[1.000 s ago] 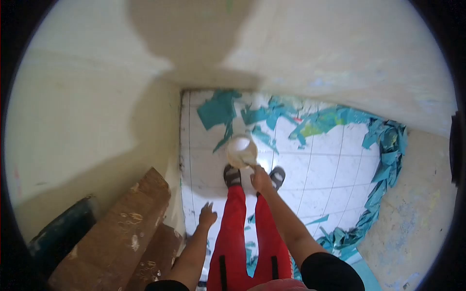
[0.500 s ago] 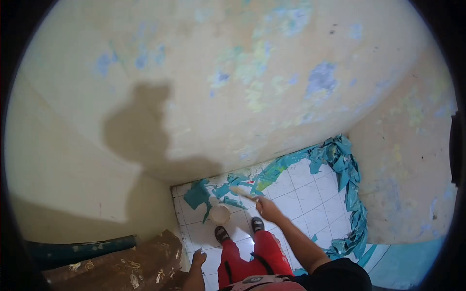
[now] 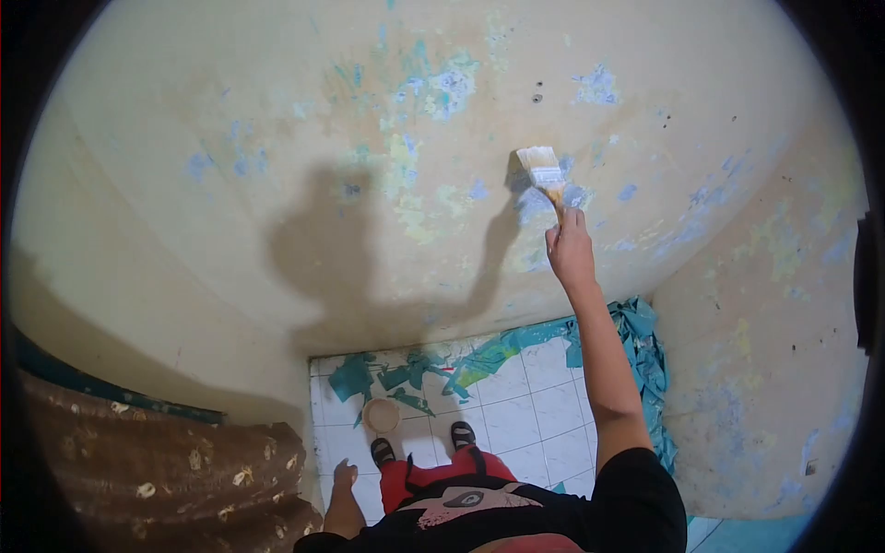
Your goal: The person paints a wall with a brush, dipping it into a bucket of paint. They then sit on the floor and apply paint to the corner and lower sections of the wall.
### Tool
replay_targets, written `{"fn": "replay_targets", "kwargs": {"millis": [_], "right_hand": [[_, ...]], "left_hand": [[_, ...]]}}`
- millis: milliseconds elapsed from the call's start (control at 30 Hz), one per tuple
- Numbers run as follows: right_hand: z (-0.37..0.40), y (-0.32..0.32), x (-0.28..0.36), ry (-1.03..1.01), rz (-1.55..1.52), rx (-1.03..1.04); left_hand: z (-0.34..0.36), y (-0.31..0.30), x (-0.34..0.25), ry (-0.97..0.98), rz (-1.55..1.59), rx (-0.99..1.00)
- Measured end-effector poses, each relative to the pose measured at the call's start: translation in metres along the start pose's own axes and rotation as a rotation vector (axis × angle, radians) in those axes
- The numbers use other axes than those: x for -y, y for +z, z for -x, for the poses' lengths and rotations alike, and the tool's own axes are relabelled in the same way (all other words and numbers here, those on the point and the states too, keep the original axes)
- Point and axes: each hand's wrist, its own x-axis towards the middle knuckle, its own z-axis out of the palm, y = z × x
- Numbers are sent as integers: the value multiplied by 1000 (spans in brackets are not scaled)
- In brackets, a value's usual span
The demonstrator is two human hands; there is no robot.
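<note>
My right hand [image 3: 572, 244] is closed around the wooden handle of a wide paintbrush [image 3: 546, 173], held up with its pale bristles at the wall [image 3: 442, 249]. Blue and yellowish patches show where the wall's cream coat is worn, one of them just behind the brush. Low at my side hangs my left hand [image 3: 345, 473], its fingers loosely apart and nothing seen in them. A round bucket [image 3: 381, 416] with pale contents stands on the floor in front of my feet.
Crumpled teal sheeting [image 3: 650, 346] lines the right edge of the white tiled floor [image 3: 498, 419]. Torn teal scraps [image 3: 352, 378] lie along the wall's foot. At left is a brown patterned cover [image 3: 175, 465] beside a dark teal edge. A side wall [image 3: 765, 369] rises on the right.
My right hand has lifted the paintbrush from low over the floor near the bucket up to the wall, to the right. The view has shifted; my left hand still hangs low.
</note>
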Motion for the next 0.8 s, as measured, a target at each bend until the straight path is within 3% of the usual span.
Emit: {"fn": "replay_targets", "kwargs": {"millis": [33,100,167,300,433,500,533,667,800], "right_hand": [[-2,7,-13,2,-19,3],[0,28,-37,79,22,58],[17,48,-53,96,19,93],[47,63,-69,197,-7,257],[52,57,-80,151,23,425],[46,60,-93,111,54,506],[40,61,-98,68,79,585],[-11,40,-89,-61,9,410],[-77,-28,-40,-126,15,278]], "left_hand": [[9,1,-7,-13,-5,-13],[30,6,-40,204,-325,44],[51,11,-70,26,-8,-93],[86,8,-99,-73,24,-35],[71,28,-49,-35,-79,6],[71,29,-47,-207,4,66],[66,28,-47,-204,6,68],[65,20,-67,-53,-64,13],[61,-1,-108,-63,-7,4]]}}
